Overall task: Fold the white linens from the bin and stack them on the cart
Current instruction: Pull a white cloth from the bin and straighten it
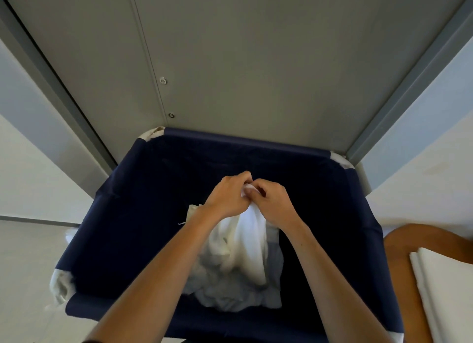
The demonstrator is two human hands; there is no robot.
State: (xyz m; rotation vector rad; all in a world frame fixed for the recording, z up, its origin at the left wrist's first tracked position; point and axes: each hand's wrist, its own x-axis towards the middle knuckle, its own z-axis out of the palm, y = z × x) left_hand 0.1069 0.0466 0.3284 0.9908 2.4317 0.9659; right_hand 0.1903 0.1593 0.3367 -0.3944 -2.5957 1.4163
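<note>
linen: white, bunched, hanging limp | left hand fingers pinch it | right hand fingers pinch it

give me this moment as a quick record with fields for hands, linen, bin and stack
left hand: pinches top edge of the white linen
right hand: pinches the same edge, close beside the left hand
white linen: hangs from both hands over the navy fabric bin
navy fabric bin: holds a crumpled linen pile
folded linens: stacked on a brown surface, right of the bin
behind: grey metal panels
</note>
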